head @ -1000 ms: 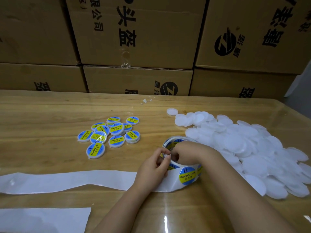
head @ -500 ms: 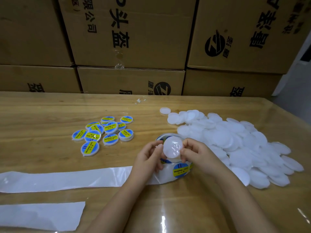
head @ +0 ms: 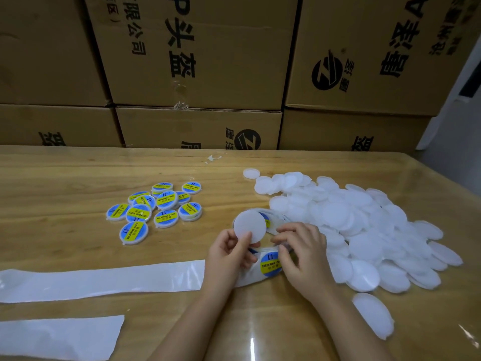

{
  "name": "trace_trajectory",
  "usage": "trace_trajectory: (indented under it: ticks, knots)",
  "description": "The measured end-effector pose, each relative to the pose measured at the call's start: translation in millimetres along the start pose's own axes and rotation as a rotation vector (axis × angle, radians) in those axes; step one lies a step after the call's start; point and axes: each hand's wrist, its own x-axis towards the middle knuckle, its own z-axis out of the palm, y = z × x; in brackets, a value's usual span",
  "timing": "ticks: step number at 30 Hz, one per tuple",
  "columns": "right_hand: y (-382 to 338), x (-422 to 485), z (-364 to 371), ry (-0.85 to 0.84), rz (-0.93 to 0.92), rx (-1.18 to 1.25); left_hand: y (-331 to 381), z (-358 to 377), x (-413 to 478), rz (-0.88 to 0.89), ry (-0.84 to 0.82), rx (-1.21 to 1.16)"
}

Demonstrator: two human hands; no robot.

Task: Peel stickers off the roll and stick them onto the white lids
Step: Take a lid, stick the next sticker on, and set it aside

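My left hand (head: 229, 252) pinches a bare white lid (head: 249, 225) and holds it upright above the sticker roll (head: 269, 264). On the roll's outer side sits a blue and yellow round sticker (head: 270, 263). My right hand (head: 302, 252) rests on the roll, fingers curled at that sticker's right edge. A large heap of bare white lids (head: 351, 225) lies to the right. Several lids with stickers on them (head: 153, 207) lie in a cluster to the left.
An empty backing strip (head: 104, 281) runs left from the roll across the wooden table (head: 65, 238). A second white strip (head: 57, 337) lies at the near left. One loose lid (head: 373, 315) sits near the front right. Stacked cardboard boxes (head: 197, 63) wall off the far edge.
The white lid, held between both hands half a second ago, is now in my left hand alone. My right hand has dropped down onto the roll at the sticker.
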Motion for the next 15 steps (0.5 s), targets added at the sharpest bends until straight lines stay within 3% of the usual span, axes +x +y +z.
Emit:
trace_trajectory:
  ticks: [7,11,15]
  knots:
    - [7,1,11,0.003,-0.06,-0.047,-10,-5,5,0.149,0.119,0.205]
    - [6,5,19,0.093,-0.155,-0.133,-14,-8,5,0.283,0.107,0.514]
    - [2,5,25,0.154,-0.207,-0.231,-15,-5,4,0.417,0.064,0.636]
